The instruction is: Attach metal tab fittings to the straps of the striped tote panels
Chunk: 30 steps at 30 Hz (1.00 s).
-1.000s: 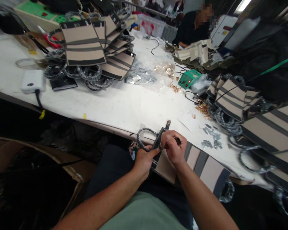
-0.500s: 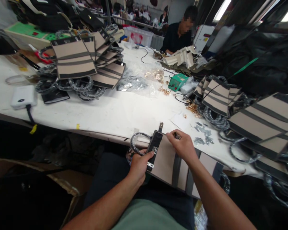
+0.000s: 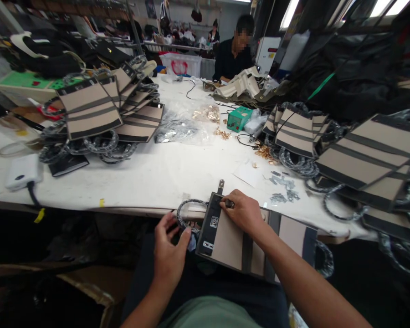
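A beige bag panel (image 3: 227,241) with dark stripes lies at the table's front edge, partly over my lap. Metal plates are set in the black band (image 3: 210,228) along its left end, and a metal-tipped strap (image 3: 221,187) sticks out at its top. From that end curves a plastic-wrapped bag handle (image 3: 187,203). My left hand (image 3: 169,250) is beside this handle, fingers spread and curved; whether they touch it I cannot tell. My right hand (image 3: 244,212) rests on the panel's upper edge, closed on a small dark tool (image 3: 229,203) whose kind is mostly hidden.
Stacked striped bag panels stand left (image 3: 92,109) and right (image 3: 372,155). Farther back are a green box (image 3: 239,118), gold hardware (image 3: 264,152) and plastic bags (image 3: 181,127). Small metal plates (image 3: 283,187) lie right of my hands. A co-worker (image 3: 234,52) sits across the table.
My left hand has let go of the panel's black end and moved left, its fingers opening. My right hand has come down onto the panel edge. The camera view has shifted.
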Tool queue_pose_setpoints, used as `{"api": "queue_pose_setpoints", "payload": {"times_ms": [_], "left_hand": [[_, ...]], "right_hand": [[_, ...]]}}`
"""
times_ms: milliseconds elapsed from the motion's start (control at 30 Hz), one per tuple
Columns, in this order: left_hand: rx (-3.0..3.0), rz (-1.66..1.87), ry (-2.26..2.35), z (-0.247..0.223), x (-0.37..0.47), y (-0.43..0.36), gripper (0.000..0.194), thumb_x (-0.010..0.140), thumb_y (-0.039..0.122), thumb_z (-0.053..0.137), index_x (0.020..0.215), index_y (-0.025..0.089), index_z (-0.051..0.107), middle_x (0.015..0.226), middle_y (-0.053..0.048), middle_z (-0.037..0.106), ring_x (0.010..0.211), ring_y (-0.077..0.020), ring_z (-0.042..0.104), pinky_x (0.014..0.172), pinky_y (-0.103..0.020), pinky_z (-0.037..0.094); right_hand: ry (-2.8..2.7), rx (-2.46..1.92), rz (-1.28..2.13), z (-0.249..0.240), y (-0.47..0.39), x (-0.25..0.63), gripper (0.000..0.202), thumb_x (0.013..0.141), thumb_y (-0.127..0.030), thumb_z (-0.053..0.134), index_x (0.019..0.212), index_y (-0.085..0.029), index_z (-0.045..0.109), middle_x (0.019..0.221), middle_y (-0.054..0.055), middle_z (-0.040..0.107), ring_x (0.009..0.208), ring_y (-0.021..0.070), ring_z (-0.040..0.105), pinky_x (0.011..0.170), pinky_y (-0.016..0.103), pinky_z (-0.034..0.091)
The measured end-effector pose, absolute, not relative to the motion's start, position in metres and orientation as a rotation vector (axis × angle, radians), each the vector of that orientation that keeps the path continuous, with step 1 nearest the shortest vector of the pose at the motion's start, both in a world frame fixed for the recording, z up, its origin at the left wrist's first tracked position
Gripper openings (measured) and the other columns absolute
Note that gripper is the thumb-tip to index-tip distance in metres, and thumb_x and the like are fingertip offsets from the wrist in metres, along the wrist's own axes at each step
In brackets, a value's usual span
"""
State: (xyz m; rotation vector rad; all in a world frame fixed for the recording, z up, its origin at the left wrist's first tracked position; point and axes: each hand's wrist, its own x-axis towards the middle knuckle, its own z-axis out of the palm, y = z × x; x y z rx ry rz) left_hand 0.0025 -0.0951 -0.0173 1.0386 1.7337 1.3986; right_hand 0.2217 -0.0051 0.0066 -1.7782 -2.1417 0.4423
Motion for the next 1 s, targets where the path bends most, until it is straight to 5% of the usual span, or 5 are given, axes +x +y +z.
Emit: {"api": "queue_pose_setpoints", "payload": {"times_ms": [133, 233, 467, 833, 1000], "left_hand": [[2.082, 1.168, 1.637, -0.002, 0.000, -0.072, 0.051, 0.087, 0.029, 0.068, 0.137, 0.027, 0.057, 0.148, -0.011, 0.055, 0.140, -0.0310, 0.047, 0.118, -0.053, 0.036], [2.373, 0.807, 1.392, 0.000, 0.013, -0.041, 0.043, 0.092, 0.029, 0.063, 0.134, 0.022, 0.061, 0.143, -0.011, 0.062, 0.137, -0.0305, 0.051, 0.116, -0.052, 0.038], [2.408, 0.664, 1.480, -0.007, 0.023, -0.008, 0.027, 0.093, 0.032, 0.064, 0.118, 0.024, 0.072, 0.124, -0.008, 0.073, 0.111, -0.0274, 0.064, 0.092, -0.046, 0.044], [2.249, 0.698, 1.566, -0.011, 0.027, 0.004, 0.018, 0.086, 0.032, 0.073, 0.104, 0.035, 0.078, 0.121, -0.001, 0.072, 0.108, -0.0265, 0.061, 0.085, -0.044, 0.042], [2.227, 0.628, 1.519, -0.011, 0.024, 0.019, 0.016, 0.084, 0.039, 0.075, 0.099, 0.038, 0.080, 0.114, 0.003, 0.075, 0.102, -0.0264, 0.061, 0.084, -0.043, 0.044]], "right_hand": [[-2.152, -1.781, 0.430, 0.007, -0.006, 0.222, 0.014, 0.093, -0.037, 0.065, 0.100, -0.032, 0.076, 0.104, 0.000, 0.072, 0.089, 0.0189, 0.068, 0.070, 0.029, 0.043], [-2.150, -1.787, 0.418, 0.007, -0.008, 0.221, 0.014, 0.093, -0.037, 0.066, 0.101, -0.032, 0.076, 0.102, 0.000, 0.072, 0.090, 0.0190, 0.068, 0.070, 0.028, 0.043], [-2.134, -1.754, 0.476, 0.007, -0.005, 0.224, 0.015, 0.090, -0.036, 0.068, 0.102, -0.031, 0.076, 0.103, 0.001, 0.072, 0.089, 0.0189, 0.068, 0.072, 0.029, 0.045], [-2.091, -1.752, 0.599, 0.005, 0.009, 0.228, 0.012, 0.084, -0.034, 0.071, 0.092, -0.029, 0.078, 0.095, 0.002, 0.074, 0.088, 0.0207, 0.068, 0.076, 0.031, 0.047], [-1.669, -1.580, 0.820, 0.033, 0.013, 0.229, 0.024, 0.085, -0.043, 0.070, 0.074, -0.021, 0.073, 0.065, 0.000, 0.066, 0.062, 0.0156, 0.059, 0.060, 0.028, 0.044]]}}
